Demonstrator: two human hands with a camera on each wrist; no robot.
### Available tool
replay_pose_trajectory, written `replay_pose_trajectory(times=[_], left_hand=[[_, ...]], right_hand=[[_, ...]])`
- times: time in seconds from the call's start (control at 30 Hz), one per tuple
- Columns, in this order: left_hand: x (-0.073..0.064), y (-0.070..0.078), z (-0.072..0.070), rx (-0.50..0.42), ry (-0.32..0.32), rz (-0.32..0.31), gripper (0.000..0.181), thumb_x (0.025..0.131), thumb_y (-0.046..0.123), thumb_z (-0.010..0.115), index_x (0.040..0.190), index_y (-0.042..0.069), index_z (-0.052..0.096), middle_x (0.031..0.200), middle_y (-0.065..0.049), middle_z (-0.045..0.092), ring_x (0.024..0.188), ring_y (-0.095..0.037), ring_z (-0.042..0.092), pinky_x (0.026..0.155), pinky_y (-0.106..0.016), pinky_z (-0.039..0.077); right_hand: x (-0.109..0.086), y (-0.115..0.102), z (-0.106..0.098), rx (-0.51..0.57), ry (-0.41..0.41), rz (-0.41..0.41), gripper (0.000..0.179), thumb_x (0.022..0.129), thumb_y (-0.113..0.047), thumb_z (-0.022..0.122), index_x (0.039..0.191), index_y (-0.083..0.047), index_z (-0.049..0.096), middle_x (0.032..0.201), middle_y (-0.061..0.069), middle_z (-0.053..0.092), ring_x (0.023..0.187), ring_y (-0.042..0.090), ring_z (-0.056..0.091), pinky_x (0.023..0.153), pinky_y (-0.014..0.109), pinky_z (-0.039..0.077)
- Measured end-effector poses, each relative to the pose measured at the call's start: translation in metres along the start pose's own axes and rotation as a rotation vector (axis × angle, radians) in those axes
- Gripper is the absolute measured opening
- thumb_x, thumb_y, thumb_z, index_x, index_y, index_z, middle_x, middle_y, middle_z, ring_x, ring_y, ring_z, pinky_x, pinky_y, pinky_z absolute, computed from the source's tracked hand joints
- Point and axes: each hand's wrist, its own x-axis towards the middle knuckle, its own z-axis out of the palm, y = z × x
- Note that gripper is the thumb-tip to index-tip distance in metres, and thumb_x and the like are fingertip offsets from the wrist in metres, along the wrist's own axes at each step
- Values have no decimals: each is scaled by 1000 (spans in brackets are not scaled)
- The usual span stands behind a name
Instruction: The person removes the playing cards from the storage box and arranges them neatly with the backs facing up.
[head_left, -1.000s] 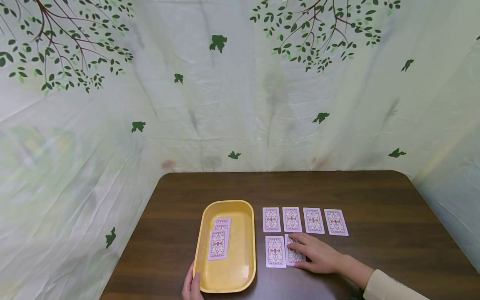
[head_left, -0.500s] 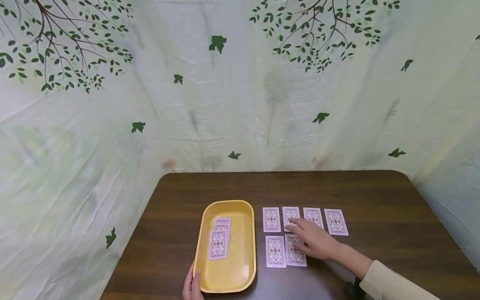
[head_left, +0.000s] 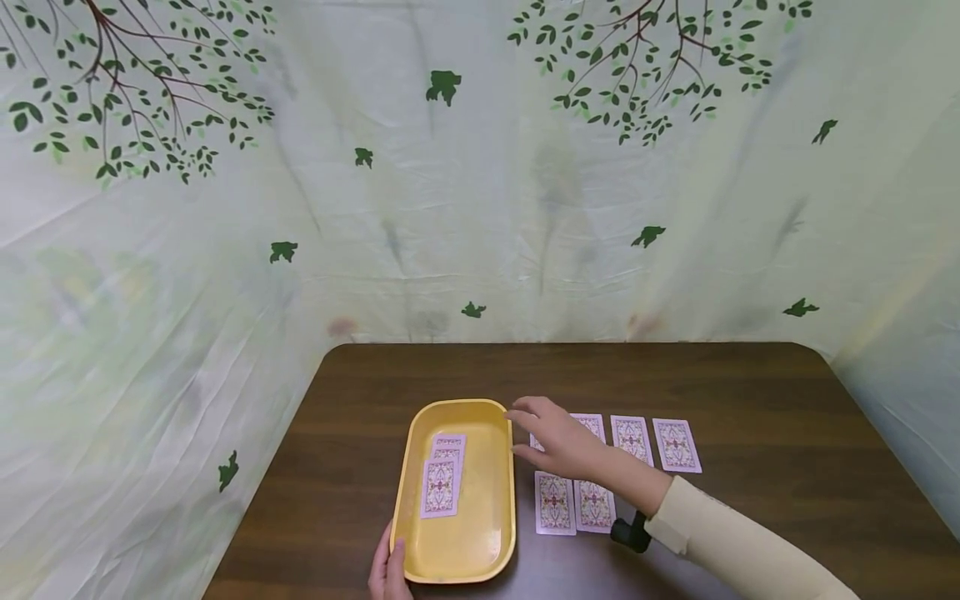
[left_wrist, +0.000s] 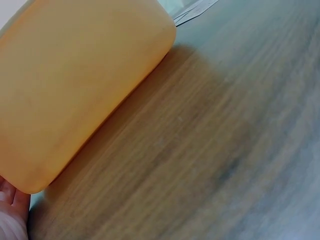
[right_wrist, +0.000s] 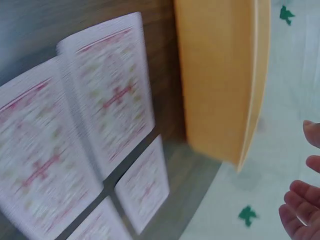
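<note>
Head view. We note the left hand (head_left: 389,562) pinching the tray (head_left: 480,533) at its near left corner. Three overlapped cards (head_left: 439,492) lie inside, backs up. The right hand (head_left: 551,433) is by the far right rim, its grip spread, no card visible in it. Six loose cards (head_left: 677,446) lie in two rows on the counter (head_left: 750,383), right of the tray. Risk, we judge: if the arm dips, the sleeve (head_left: 735,533) or black wrist device (head_left: 632,533) could drag the near row askew. Right hand and forearm partly hide the far row's left end. Curtain (head_left: 480,208) behind.

Left wrist view. Tray wall fills the upper left; a bit of the left hand shows at its corner. We cannot tell how far the fingers reach beneath. A knock against a light hold might slide the tray.

Right wrist view. Blurred. Four loose cards show, some nearly edge to edge; neighbours could get nudged by a careless fingertip. The tray wall stands beside them, an edge to clear. Fingers apart, nothing between.
</note>
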Motion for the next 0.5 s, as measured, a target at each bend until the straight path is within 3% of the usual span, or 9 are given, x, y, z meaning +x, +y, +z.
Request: replay_pose_trajectory(times=[0.2,0.5], left_hand=[[1,-1,0,-5,-9,-4,32,92,7,52,117,-13,56,96,19,61,87,2,57,74,-12,44],[1,0,-1,-12,-18,3,32,92,6,52,117,-13,56,96,19,61,87,2,57,75,-12,44]], right_hand=[[25,-16,23,23,-111,-17,45,85,-28,66,122,-4,56,116,14,53,107,25,50,92,35,42],[47,-34,65,-2,-227,-13,45,82,-31,69,118,-7,58,109,9,55,100,21,51,89,29,41]])
